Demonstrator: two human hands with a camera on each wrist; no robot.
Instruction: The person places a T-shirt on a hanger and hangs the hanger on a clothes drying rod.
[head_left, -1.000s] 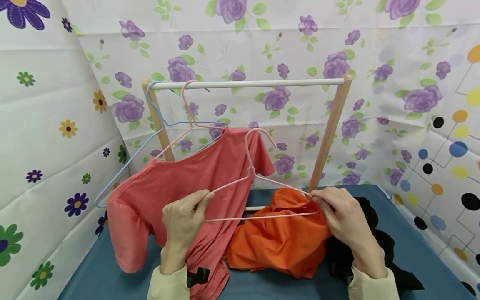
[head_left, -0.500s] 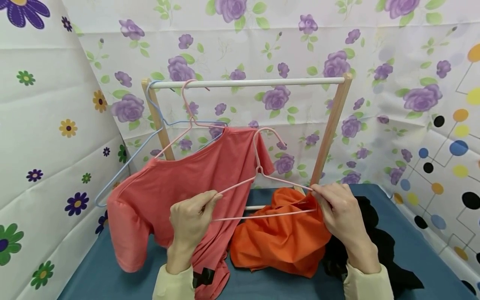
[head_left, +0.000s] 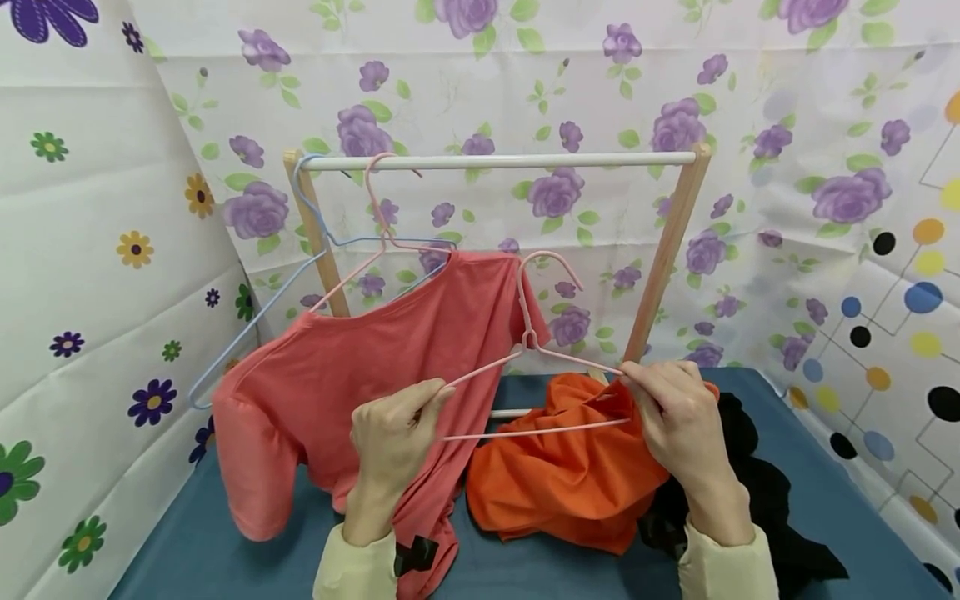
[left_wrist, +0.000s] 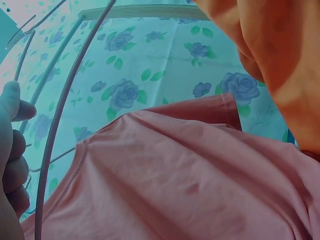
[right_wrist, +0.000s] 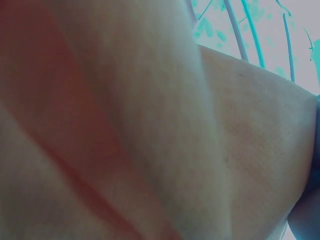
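Between both hands a pale pink clothes hanger is held up, hook on top. My left hand pinches its left shoulder; in the left wrist view, curled fingers show beside the hanger's bar. At the other end my right hand grips the right shoulder together with orange cloth. That orange garment hangs bunched around the hanger's right end, its shape unclear. In the right wrist view blurred cloth and skin fill most of the picture, so the fingertips are hidden there.
A coral T-shirt hangs from a pink hanger on the white rail, near a blue hanger. Wooden posts carry the rail. Black cloth lies at right on the blue surface.
Both hands keep their hold. The left hand and the hanger have shifted rightward, bringing the hanger's left end closer to the orange garment; the right hand has moved only slightly.
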